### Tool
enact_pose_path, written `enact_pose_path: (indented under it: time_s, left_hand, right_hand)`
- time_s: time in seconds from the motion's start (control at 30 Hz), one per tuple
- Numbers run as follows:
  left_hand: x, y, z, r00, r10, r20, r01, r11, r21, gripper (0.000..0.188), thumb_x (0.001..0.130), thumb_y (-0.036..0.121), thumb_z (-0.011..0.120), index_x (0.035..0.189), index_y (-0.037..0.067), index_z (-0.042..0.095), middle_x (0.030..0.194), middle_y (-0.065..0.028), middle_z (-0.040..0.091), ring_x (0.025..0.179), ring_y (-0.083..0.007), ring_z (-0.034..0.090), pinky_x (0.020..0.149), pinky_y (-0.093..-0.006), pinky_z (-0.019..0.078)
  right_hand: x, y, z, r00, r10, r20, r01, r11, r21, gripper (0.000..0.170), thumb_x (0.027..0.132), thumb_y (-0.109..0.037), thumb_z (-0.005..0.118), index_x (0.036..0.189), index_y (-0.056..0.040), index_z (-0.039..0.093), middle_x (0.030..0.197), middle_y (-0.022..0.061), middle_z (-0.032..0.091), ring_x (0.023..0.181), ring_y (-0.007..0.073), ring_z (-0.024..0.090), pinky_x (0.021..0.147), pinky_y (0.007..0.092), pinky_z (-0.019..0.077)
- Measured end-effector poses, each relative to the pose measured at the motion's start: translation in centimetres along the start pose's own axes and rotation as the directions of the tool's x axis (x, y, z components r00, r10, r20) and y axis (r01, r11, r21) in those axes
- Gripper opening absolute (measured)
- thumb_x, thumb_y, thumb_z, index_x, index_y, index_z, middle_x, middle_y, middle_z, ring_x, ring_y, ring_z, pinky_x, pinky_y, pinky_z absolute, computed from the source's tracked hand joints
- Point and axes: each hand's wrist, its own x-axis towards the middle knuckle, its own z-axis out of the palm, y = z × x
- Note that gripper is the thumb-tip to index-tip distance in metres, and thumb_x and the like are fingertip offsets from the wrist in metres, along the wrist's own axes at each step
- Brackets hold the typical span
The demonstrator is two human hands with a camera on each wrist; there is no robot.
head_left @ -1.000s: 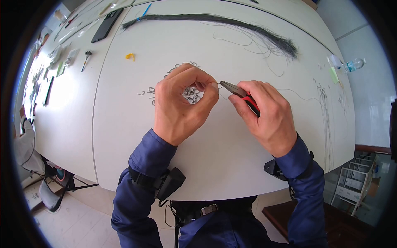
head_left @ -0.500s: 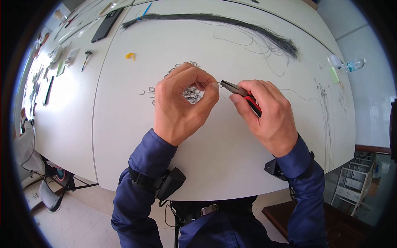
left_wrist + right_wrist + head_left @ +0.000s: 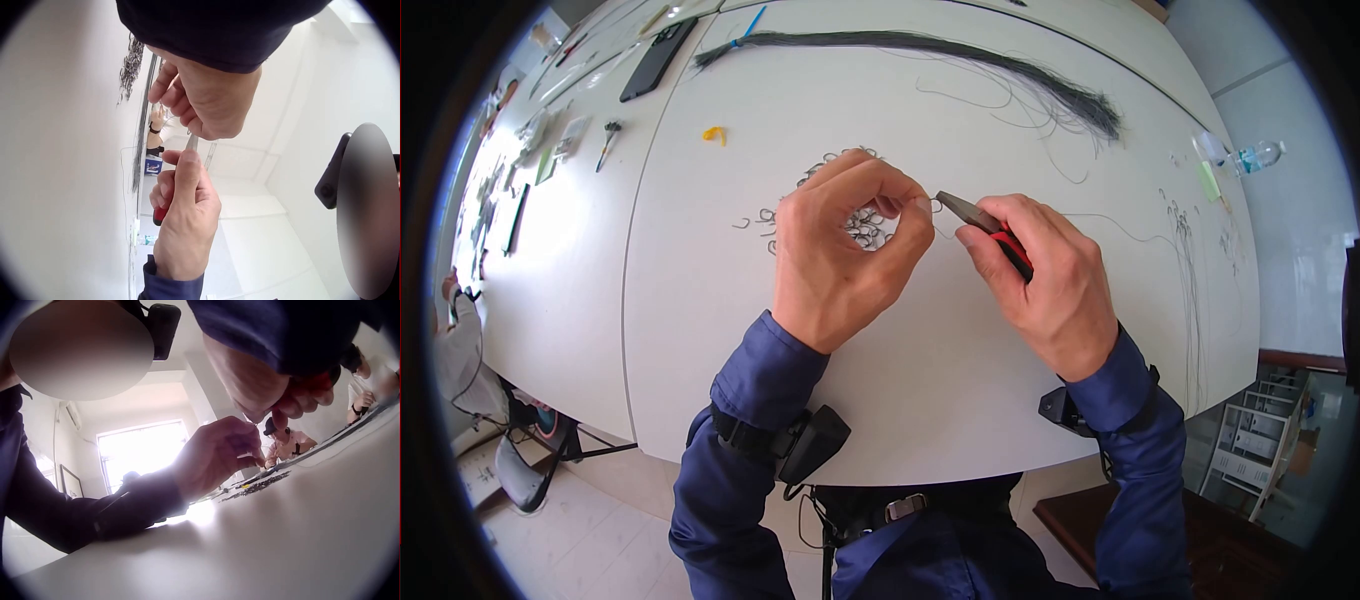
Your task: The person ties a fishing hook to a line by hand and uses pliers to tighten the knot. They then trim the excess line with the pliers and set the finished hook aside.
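My left hand (image 3: 825,265) pinches a small fish hook (image 3: 937,206) between thumb and forefinger, its curve showing past the fingertips. In my right hand (image 3: 1050,275) I grip pliers (image 3: 968,211) with red and black handles, their jaws pointing at the hook and their tips right beside it. A thin line (image 3: 943,233) trails below the pinching fingers. Under my left hand, partly hidden by it, lies a pile of dark hooks (image 3: 866,230). The left wrist view shows the pliers' jaws reaching up to the left fingers, both hands raised above the table.
A long bundle of dark line (image 3: 920,42) lies across the far side. Lines with hooks (image 3: 1182,225) lie at the right, near a plastic bottle (image 3: 1258,157). A yellow piece (image 3: 715,135), a brush (image 3: 608,145) and a black phone-like object (image 3: 658,60) are at the left.
The pliers' tips have shifted slightly up and right, and the pliers have turned a little in my right hand. My left hand keeps its pinch almost unmoved.
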Motion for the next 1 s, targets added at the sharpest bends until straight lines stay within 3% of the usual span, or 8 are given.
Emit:
enact_pose_path:
  time_s: [0.07,0.17,0.27,0.37,0.67,0.77,0.87,1.0]
  left_hand:
    - [0.0,0.0,0.0,1.0,0.005,-0.001,-0.005,1.0,0.007,0.004,0.078,0.001,0.068,0.078,-0.002,0.066,0.073,-0.0086,0.063,0.069,-0.0183,0.061,0.068,-0.0294,0.0497]
    - [0.0,0.1,0.0,1.0,-0.013,0.0,0.013,1.0,-0.016,0.004,0.079,0.002,0.069,0.08,-0.001,0.067,0.075,-0.0084,0.064,0.07,-0.0186,0.061,0.068,-0.0299,0.0503]
    - [-0.1,0.3,0.1,0.999,-0.014,0.034,0.015,0.999,-0.035,0.005,0.081,0.003,0.071,0.084,-0.001,0.068,0.079,-0.0089,0.065,0.073,-0.019,0.063,0.07,-0.0306,0.051]
    - [-0.2,0.4,0.0,0.994,0.021,0.106,-0.019,1.0,-0.02,0.006,0.083,0.004,0.071,0.088,0.0,0.069,0.083,-0.0094,0.066,0.077,-0.0194,0.064,0.073,-0.031,0.0513]
    - [-0.3,0.4,0.0,0.985,0.031,0.172,-0.023,0.999,-0.05,0.008,0.083,0.002,0.071,0.091,0.0,0.07,0.085,-0.0098,0.066,0.079,-0.0206,0.065,0.074,-0.0315,0.0513]
    - [-0.3,0.5,-0.1,0.981,0.036,0.192,-0.026,0.998,-0.053,0.009,0.083,0.001,0.069,0.092,0.0,0.07,0.085,-0.0102,0.066,0.079,-0.0206,0.064,0.074,-0.0315,0.0513]
    - [-0.3,1.1,-0.5,0.964,-0.024,0.266,0.045,0.996,-0.071,0.012,0.086,-0.003,0.061,0.096,-0.004,0.067,0.095,-0.0101,0.066,0.089,-0.0176,0.063,0.085,-0.0306,0.0505]
    - [-0.3,0.6,-0.4,0.97,-0.037,0.241,0.064,0.993,-0.103,0.013,0.087,-0.001,0.058,0.097,-0.004,0.067,0.096,-0.0103,0.066,0.09,-0.0175,0.063,0.087,-0.0314,0.05]
  right_hand:
    - [0.0,-0.1,0.0,1.0,0.011,0.007,-0.011,1.0,-0.006,0.02,0.092,-0.017,0.072,0.097,-0.0026,0.06,0.08,0.0131,0.065,0.072,0.0286,0.064,0.064,0.0371,0.0524]
    - [0.2,-0.5,-0.6,0.967,0.222,0.122,-0.244,0.945,0.219,0.021,0.095,-0.019,0.07,0.1,-0.0012,0.061,0.08,0.0102,0.067,0.072,0.0214,0.065,0.066,0.0315,0.052]
    - [0.8,-1.1,-1.2,0.889,0.366,0.276,-0.458,0.729,0.509,0.024,0.096,-0.022,0.068,0.104,0.0006,0.063,0.078,0.0035,0.066,0.072,0.0109,0.062,0.067,0.0257,0.0491]
    - [1.0,-0.9,-1.5,0.851,0.398,0.342,-0.525,0.654,0.545,0.027,0.096,-0.023,0.067,0.105,0.0022,0.064,0.077,-0.0013,0.062,0.073,0.0047,0.055,0.067,0.0224,0.0455]
    - [0.4,-0.2,-0.6,0.875,0.381,0.298,-0.48,0.609,0.632,0.024,0.097,-0.023,0.067,0.101,0.0008,0.065,0.073,-0.003,0.057,0.067,0.0037,0.048,0.061,0.0216,0.0406]
    - [0.3,-0.2,-0.8,0.866,0.374,0.333,-0.501,0.637,0.587,0.024,0.097,-0.023,0.067,0.1,0.0009,0.066,0.074,-0.0028,0.057,0.067,0.0039,0.048,0.062,0.0214,0.0407]
    - [0.4,-0.4,-1.2,0.867,0.381,0.322,-0.499,0.648,0.576,0.024,0.097,-0.023,0.067,0.1,0.0009,0.066,0.074,-0.0029,0.057,0.067,0.004,0.048,0.062,0.0212,0.0408]
    - [0.2,-0.2,-1.3,0.872,0.378,0.31,-0.489,0.645,0.587,0.024,0.097,-0.023,0.066,0.1,0.0008,0.066,0.074,-0.003,0.057,0.068,0.004,0.048,0.063,0.0212,0.041]
